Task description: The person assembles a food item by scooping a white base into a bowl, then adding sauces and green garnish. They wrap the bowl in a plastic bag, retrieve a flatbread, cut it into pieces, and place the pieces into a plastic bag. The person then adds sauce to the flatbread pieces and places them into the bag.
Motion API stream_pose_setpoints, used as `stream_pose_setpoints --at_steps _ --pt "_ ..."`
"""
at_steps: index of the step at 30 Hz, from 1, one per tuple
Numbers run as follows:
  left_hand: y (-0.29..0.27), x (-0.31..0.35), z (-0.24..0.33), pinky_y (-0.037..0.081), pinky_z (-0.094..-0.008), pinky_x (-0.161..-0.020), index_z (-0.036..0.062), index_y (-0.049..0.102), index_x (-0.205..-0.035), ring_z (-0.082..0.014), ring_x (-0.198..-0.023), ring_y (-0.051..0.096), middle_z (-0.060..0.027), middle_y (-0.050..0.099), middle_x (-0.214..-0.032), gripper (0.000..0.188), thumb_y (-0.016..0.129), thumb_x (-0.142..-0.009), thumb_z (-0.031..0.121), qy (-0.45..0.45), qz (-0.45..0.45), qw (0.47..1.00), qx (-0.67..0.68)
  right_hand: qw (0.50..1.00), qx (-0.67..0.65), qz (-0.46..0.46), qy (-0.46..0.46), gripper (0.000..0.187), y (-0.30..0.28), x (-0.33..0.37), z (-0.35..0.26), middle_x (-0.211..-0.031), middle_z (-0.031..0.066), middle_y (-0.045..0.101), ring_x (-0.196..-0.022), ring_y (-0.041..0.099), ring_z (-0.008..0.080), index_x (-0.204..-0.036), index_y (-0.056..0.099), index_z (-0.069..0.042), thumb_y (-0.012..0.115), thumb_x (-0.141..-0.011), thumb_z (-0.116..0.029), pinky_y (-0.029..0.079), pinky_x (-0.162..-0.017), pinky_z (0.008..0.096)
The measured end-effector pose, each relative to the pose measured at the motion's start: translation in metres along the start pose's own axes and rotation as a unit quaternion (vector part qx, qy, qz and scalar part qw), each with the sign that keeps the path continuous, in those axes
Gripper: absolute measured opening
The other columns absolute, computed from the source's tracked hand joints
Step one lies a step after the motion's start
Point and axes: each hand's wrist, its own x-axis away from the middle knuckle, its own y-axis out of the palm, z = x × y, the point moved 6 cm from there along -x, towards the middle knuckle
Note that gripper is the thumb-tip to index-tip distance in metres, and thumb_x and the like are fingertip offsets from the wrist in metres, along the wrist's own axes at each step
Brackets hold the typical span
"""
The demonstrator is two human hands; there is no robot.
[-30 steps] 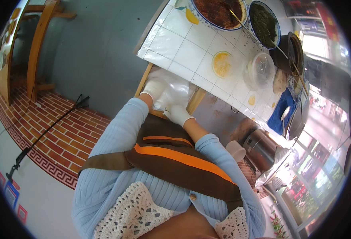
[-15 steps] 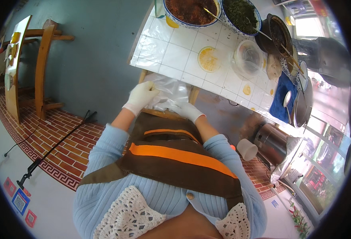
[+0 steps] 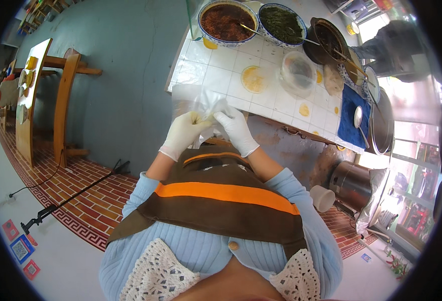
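Both my hands wear white gloves and meet at the near edge of the white tiled table [image 3: 221,83]. My left hand [image 3: 181,133] pinches a thin transparent plastic bag [image 3: 208,99] between thumb and fingers. On the same bag, my right hand [image 3: 237,131] closes from the other side, its thumb close to the left fingertips. The crumpled bag stands up beyond the fingers. Beneath the hands, a wooden drawer [image 3: 220,142] is partly in view, mostly hidden by my hands and the brown apron.
Along the table's far side stand a bowl of red sauce [image 3: 228,22], a bowl of chopped greens [image 3: 282,24] and a dark pot [image 3: 326,40]. A round plastic tub [image 3: 298,74] sits nearer. A spoon [image 3: 358,118] lies on a blue cloth [image 3: 350,108]. A steel drum [image 3: 350,179] stands at right.
My hands have risen from the open drawer with a plastic bag between them and come closer together. The bag is now held up in front of the table edge.
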Motion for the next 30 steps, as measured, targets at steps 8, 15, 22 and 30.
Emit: stream_pose_setpoints --at_steps 8,15,22,30 --pt "0.013 0.003 0.02 0.049 -0.0395 -0.06 -0.0014 0.067 -0.087 -0.0205 -0.063 0.065 -0.0138 0.06 -0.068 0.034 0.069 -0.102 0.03 0.105 -0.011 0.993 -0.054 0.996 0.074 -0.015 0.057 0.03 -0.015 -0.002 0.012 -0.092 0.0058 0.075 -0.074 0.066 0.0093 -0.11 0.077 0.006 0.068 -0.1 -0.021 0.053 -0.063 0.0227" --pt "-0.007 -0.021 0.027 0.052 -0.0401 -0.064 0.0 0.069 -0.095 -0.0258 -0.065 0.067 -0.0159 0.065 -0.074 0.029 0.058 -0.104 0.025 0.268 0.047 0.935 -0.229 0.989 0.132 0.013 -0.067 0.031 -0.014 -0.013 0.016 -0.099 0.0078 0.077 -0.085 0.07 0.0138 -0.114 0.076 0.004 0.075 -0.093 -0.018 0.057 -0.078 0.0305" --pt "-0.009 -0.03 0.045 0.051 -0.0242 -0.075 0.0002 0.067 -0.105 -0.0064 -0.083 0.06 0.0001 0.067 -0.091 0.02 0.066 -0.104 0.02 0.149 -0.254 0.954 0.046 0.993 -0.111 -0.018 0.025 0.039 0.012 -0.014 0.001 -0.105 0.0073 0.076 -0.091 0.071 0.0172 -0.117 0.074 0.004 0.078 -0.097 -0.029 0.057 -0.082 0.0317" --pt "-0.065 -0.033 0.056 0.046 -0.0284 -0.069 0.0093 0.054 -0.093 -0.0104 -0.076 0.054 -0.001 0.057 -0.084 0.013 0.062 -0.102 0.01 0.001 -0.292 0.747 0.598 0.87 0.456 0.181 -0.049 0.027 -0.065 -0.019 0.015 -0.093 0.008 0.075 -0.085 0.071 0.0238 -0.11 0.074 0.004 0.069 -0.098 -0.02 0.058 -0.078 0.0374"
